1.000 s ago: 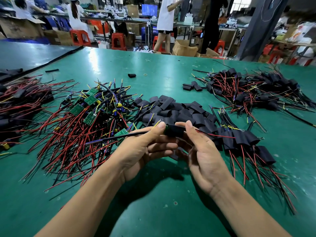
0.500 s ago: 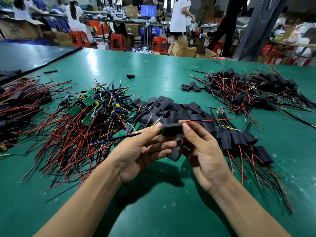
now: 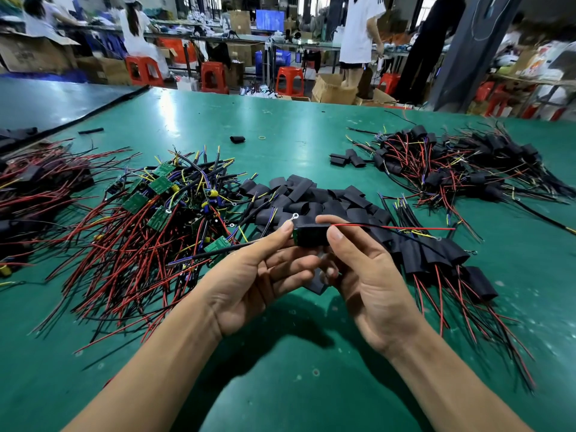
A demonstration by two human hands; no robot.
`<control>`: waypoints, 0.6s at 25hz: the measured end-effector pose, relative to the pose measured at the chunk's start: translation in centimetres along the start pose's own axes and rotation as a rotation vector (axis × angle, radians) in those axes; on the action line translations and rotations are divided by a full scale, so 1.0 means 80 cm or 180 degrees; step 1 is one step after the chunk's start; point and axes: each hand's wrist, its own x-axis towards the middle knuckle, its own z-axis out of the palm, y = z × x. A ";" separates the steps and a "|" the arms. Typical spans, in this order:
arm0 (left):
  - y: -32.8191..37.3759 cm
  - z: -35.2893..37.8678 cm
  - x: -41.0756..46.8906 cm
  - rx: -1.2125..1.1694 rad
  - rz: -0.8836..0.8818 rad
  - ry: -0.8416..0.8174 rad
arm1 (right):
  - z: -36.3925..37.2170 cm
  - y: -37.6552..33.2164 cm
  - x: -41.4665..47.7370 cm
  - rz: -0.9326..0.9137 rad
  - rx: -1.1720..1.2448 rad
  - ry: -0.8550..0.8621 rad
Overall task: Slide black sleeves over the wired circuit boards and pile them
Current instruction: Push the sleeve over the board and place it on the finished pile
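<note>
Pinching a black sleeve (image 3: pixel 312 234) between them, the left hand (image 3: pixel 249 275) and right hand (image 3: pixel 371 275) hold it above the worktop (image 3: pixel 280 385).

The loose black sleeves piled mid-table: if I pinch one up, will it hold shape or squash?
Probably squashes: the loose black sleeves lie flattened and creased in their heap. Likely very light, being thin open tubes. Flattened, so unlikely to roll.

Your two hands, held together mid-scene, forearms bare.
Left hand (image 3: pixel 255 275): palm turned up, thumb and curled fingers pinching the left end of the black sleeve (image 3: pixel 311 235). Right hand (image 3: pixel 371 282): palm inward, thumb atop its right end, fingers curled beneath.
</note>
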 end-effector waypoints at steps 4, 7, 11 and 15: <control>-0.005 0.000 0.000 0.0178 0.0111 0.0004 | -0.002 0.002 0.002 -0.0130 -0.0180 0.0278; -0.005 0.001 -0.001 0.0237 0.0140 -0.0049 | -0.003 0.004 0.002 -0.0025 -0.0064 0.0171; -0.006 0.003 0.000 0.0285 0.0068 -0.0023 | -0.003 0.002 -0.001 0.0132 0.0194 -0.0015; -0.005 0.001 -0.003 0.0331 0.0251 -0.0117 | -0.002 -0.003 -0.001 0.0043 -0.0045 0.0302</control>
